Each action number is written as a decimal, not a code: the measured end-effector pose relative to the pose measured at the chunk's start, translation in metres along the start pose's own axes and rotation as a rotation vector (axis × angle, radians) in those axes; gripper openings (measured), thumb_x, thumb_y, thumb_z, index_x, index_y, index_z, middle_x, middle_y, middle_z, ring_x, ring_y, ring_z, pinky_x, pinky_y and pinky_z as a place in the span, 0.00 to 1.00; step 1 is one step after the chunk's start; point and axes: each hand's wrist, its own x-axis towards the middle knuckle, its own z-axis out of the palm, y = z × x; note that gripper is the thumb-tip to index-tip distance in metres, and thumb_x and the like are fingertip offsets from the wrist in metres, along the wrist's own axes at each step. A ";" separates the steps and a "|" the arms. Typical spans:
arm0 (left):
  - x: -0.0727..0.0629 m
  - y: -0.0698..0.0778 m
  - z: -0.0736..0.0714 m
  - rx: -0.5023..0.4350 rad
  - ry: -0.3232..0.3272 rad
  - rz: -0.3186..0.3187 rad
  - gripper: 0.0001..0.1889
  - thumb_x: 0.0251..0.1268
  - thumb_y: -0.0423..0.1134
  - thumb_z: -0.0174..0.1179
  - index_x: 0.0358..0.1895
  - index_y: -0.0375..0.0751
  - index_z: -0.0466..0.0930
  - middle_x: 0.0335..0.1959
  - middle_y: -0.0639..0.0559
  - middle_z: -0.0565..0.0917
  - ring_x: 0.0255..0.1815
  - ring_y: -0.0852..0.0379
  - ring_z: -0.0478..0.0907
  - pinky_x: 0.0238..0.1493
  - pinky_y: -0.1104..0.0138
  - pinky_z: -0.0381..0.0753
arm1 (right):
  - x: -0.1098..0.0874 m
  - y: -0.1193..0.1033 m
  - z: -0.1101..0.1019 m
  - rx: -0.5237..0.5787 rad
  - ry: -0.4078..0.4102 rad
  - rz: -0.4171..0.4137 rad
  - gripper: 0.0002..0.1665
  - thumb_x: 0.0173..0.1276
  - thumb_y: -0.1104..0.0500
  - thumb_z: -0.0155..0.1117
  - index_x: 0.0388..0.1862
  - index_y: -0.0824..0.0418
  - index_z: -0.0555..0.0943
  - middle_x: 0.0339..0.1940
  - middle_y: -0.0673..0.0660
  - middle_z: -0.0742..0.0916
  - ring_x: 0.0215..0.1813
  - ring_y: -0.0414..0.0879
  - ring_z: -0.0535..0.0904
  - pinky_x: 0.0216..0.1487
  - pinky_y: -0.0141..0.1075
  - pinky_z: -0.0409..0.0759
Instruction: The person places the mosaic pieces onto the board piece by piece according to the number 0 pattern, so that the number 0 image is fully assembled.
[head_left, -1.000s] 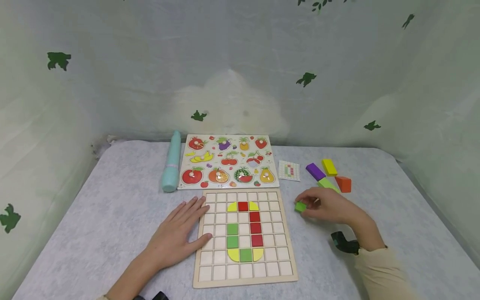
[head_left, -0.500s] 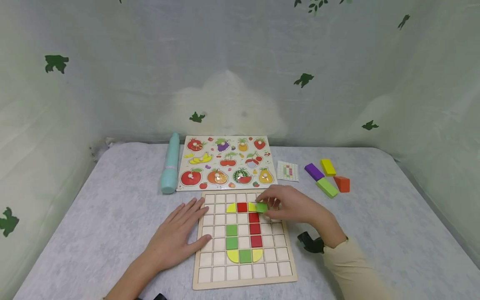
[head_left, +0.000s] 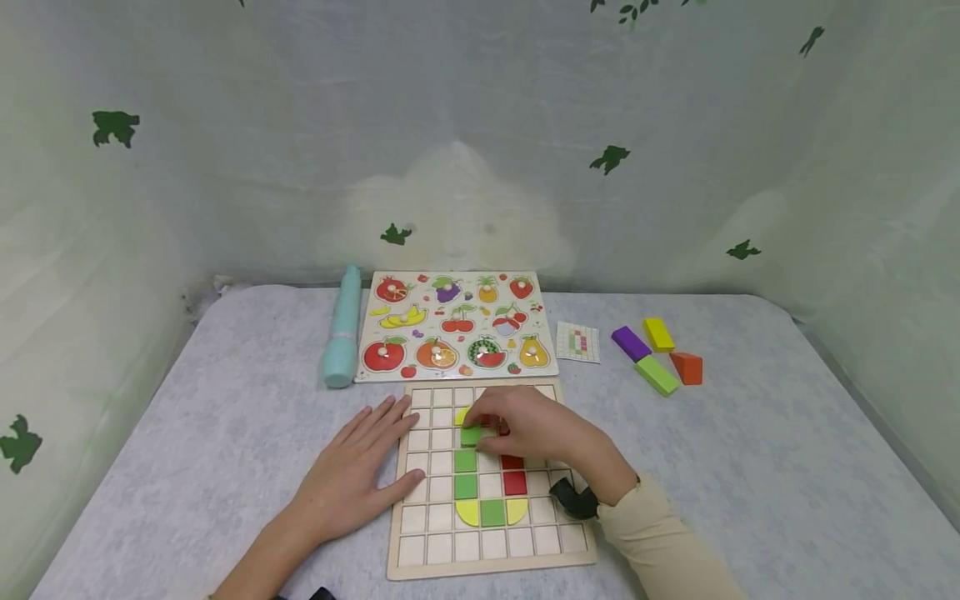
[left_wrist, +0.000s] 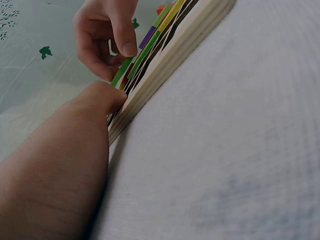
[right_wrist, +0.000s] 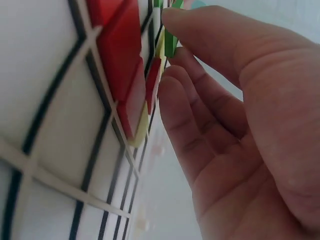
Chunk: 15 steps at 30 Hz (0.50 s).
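My right hand (head_left: 528, 425) pinches a green square tile (head_left: 471, 437) between thumb and fingers, over the left column of the pattern on the wooden grid board (head_left: 435, 572). In the right wrist view the green tile (right_wrist: 171, 42) stands slightly tilted beside the board's face. My left hand (head_left: 358, 471) lies flat with spread fingers, its fingertips and thumb on the board's left edge. Green tiles (head_left: 465, 485), red tiles (head_left: 514, 482) and yellow rounded tiles (head_left: 467, 512) sit in the board's cells. My right hand hides part of the upper pattern.
Behind the board lies a fruit peg puzzle (head_left: 457, 325), with a teal tube-shaped object (head_left: 343, 329) to its left. A small pattern card (head_left: 578, 342) lies to the right. Beyond it are purple (head_left: 631, 342), yellow (head_left: 659, 335), light green (head_left: 657, 375) and orange (head_left: 687, 368) blocks.
My right hand has carried the green tile left from the table beside the board to above the pattern's left column. My left hand has stayed in place.
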 end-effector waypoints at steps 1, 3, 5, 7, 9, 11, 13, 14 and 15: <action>0.000 0.000 0.000 0.000 0.000 -0.002 0.42 0.69 0.69 0.56 0.79 0.49 0.66 0.84 0.53 0.58 0.84 0.52 0.54 0.83 0.54 0.50 | 0.001 0.000 0.001 -0.008 0.001 -0.009 0.12 0.70 0.55 0.72 0.51 0.51 0.88 0.43 0.43 0.86 0.39 0.39 0.77 0.41 0.29 0.79; 0.000 0.000 0.000 -0.002 -0.002 -0.006 0.42 0.69 0.69 0.56 0.79 0.49 0.66 0.84 0.53 0.58 0.85 0.52 0.53 0.84 0.54 0.50 | 0.002 0.000 0.003 -0.022 -0.001 -0.023 0.11 0.71 0.54 0.71 0.50 0.50 0.88 0.45 0.42 0.86 0.42 0.37 0.79 0.46 0.29 0.81; -0.001 0.001 0.000 -0.002 -0.005 -0.010 0.42 0.69 0.70 0.56 0.79 0.49 0.66 0.84 0.53 0.58 0.85 0.52 0.53 0.84 0.54 0.50 | 0.003 0.000 0.005 -0.039 -0.006 -0.036 0.09 0.72 0.54 0.70 0.49 0.50 0.88 0.46 0.41 0.86 0.45 0.36 0.79 0.51 0.30 0.82; -0.001 0.001 0.000 0.001 -0.008 -0.011 0.42 0.69 0.70 0.55 0.79 0.49 0.65 0.84 0.53 0.58 0.85 0.52 0.53 0.84 0.54 0.50 | 0.003 -0.001 0.006 -0.049 -0.009 -0.045 0.08 0.73 0.53 0.69 0.49 0.49 0.89 0.47 0.41 0.86 0.49 0.34 0.80 0.56 0.31 0.82; 0.000 0.001 0.000 0.004 -0.010 -0.011 0.42 0.69 0.70 0.56 0.79 0.49 0.65 0.84 0.53 0.58 0.85 0.52 0.53 0.84 0.53 0.50 | 0.002 0.000 0.006 -0.062 -0.009 -0.055 0.08 0.74 0.53 0.68 0.48 0.49 0.89 0.47 0.41 0.86 0.50 0.34 0.80 0.59 0.32 0.82; 0.000 0.001 0.000 0.008 -0.012 -0.011 0.42 0.69 0.70 0.56 0.79 0.49 0.66 0.84 0.53 0.58 0.85 0.52 0.54 0.84 0.53 0.50 | 0.002 0.000 0.007 -0.072 -0.002 -0.065 0.08 0.74 0.53 0.68 0.48 0.49 0.90 0.47 0.41 0.86 0.50 0.34 0.80 0.59 0.32 0.82; 0.001 0.001 0.000 0.009 -0.012 -0.012 0.42 0.68 0.69 0.57 0.79 0.49 0.66 0.84 0.53 0.58 0.84 0.51 0.54 0.84 0.53 0.50 | 0.001 0.000 0.007 -0.080 0.008 -0.069 0.09 0.74 0.52 0.69 0.49 0.49 0.90 0.48 0.42 0.86 0.50 0.35 0.80 0.59 0.33 0.82; 0.001 0.001 0.000 0.008 -0.011 -0.012 0.42 0.68 0.69 0.57 0.79 0.49 0.66 0.84 0.53 0.58 0.84 0.51 0.54 0.84 0.53 0.51 | 0.000 0.000 0.007 -0.079 0.012 -0.067 0.09 0.74 0.52 0.69 0.49 0.49 0.90 0.48 0.42 0.86 0.51 0.35 0.81 0.59 0.33 0.82; 0.001 0.001 0.000 0.007 -0.011 -0.012 0.42 0.68 0.69 0.57 0.79 0.49 0.66 0.84 0.53 0.58 0.84 0.51 0.54 0.84 0.53 0.51 | -0.002 0.000 0.006 -0.076 0.018 -0.061 0.09 0.74 0.52 0.69 0.50 0.49 0.90 0.49 0.42 0.86 0.52 0.36 0.81 0.59 0.33 0.82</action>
